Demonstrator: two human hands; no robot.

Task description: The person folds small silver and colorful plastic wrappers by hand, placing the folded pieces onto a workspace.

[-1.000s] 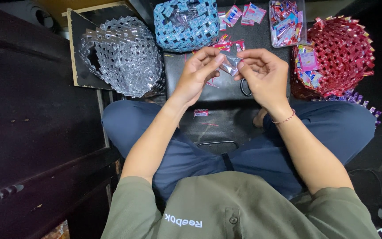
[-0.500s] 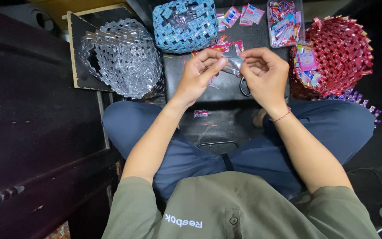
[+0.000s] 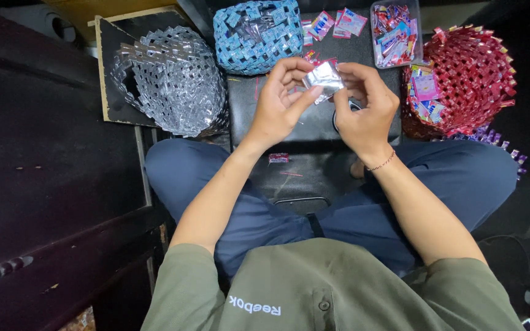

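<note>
A small silver foil wrapper [image 3: 322, 79] is pinched between both hands above a black surface [image 3: 302, 165] in front of my crossed legs. My left hand [image 3: 280, 104] grips its left edge with thumb and fingers. My right hand [image 3: 363, 107] holds its right side, fingers curled over it. Part of the wrapper is hidden by my fingers.
A woven silver basket [image 3: 173, 79] lies on a dark board at the left. A woven blue basket [image 3: 256, 34] sits at the top, a woven red basket [image 3: 461, 79] with wrappers at the right, and a clear box of wrappers [image 3: 394, 30] beside loose wrappers [image 3: 335, 24]. A small red scrap [image 3: 278, 158] lies below.
Both hands have drawn slightly nearer and lower in view, and the wrapper now shows its silver side folded between the fingertips.
</note>
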